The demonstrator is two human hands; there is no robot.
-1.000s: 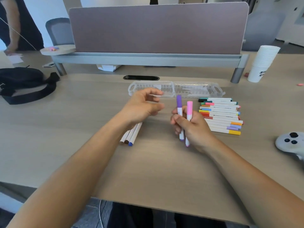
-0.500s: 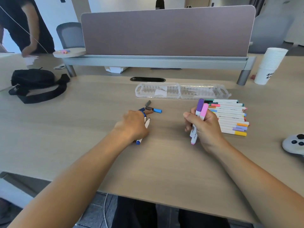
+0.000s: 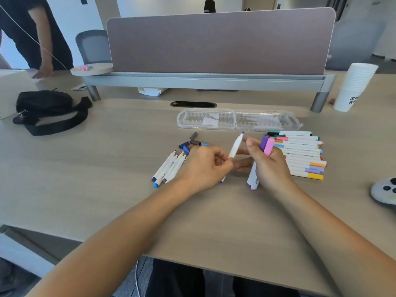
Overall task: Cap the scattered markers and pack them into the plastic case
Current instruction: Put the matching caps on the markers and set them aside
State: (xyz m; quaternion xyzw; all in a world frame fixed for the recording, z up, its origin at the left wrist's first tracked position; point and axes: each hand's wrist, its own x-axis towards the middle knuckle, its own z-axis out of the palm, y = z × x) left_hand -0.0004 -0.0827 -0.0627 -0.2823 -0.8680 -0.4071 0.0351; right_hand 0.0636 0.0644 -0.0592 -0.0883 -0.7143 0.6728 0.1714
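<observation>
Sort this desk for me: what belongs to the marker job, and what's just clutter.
Job: case; capped row; uncapped pile; loose caps; purple-tipped marker in left hand; purple and pink pair in right hand.
Clutter: black bag; paper cups; controller.

Both bare forearms reach in from the near edge of the bench (image 3: 107, 189) and converge over its middle. The left grip (image 3: 203, 166), knuckles up, pinches the lower barrel of an uncapped marker (image 3: 235, 146), which tilts away. The right grip (image 3: 267, 166) curls round two capped markers (image 3: 266, 145), with its free fingers stretched toward the left grip.
</observation>
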